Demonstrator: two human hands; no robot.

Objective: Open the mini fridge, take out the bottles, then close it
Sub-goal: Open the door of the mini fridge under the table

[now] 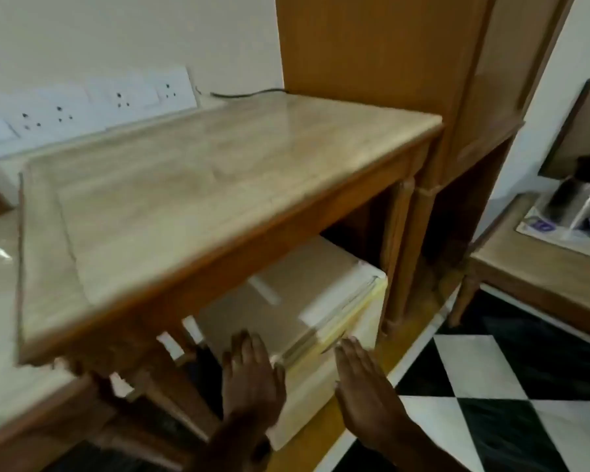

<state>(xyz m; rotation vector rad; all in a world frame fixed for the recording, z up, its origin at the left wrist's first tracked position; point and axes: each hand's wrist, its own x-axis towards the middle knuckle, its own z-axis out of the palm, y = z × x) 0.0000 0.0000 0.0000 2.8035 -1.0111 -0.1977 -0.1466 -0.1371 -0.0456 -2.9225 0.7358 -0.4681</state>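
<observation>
A cream-white mini fridge (321, 294) stands under a wooden table (191, 185), its door shut. My left hand (252, 376) hovers flat over the fridge's near top corner, fingers spread, holding nothing. My right hand (365, 400) is held flat in front of the fridge door, fingers straight, also holding nothing. No bottles are in view. The picture is blurred.
A white socket strip (92, 103) runs along the wall behind the table. A tall wooden wardrobe (389, 63) stands to the right. Further right, a low table (539, 267) carries a steel kettle (579, 199) on a tray. The floor is black and white tiles (491, 386).
</observation>
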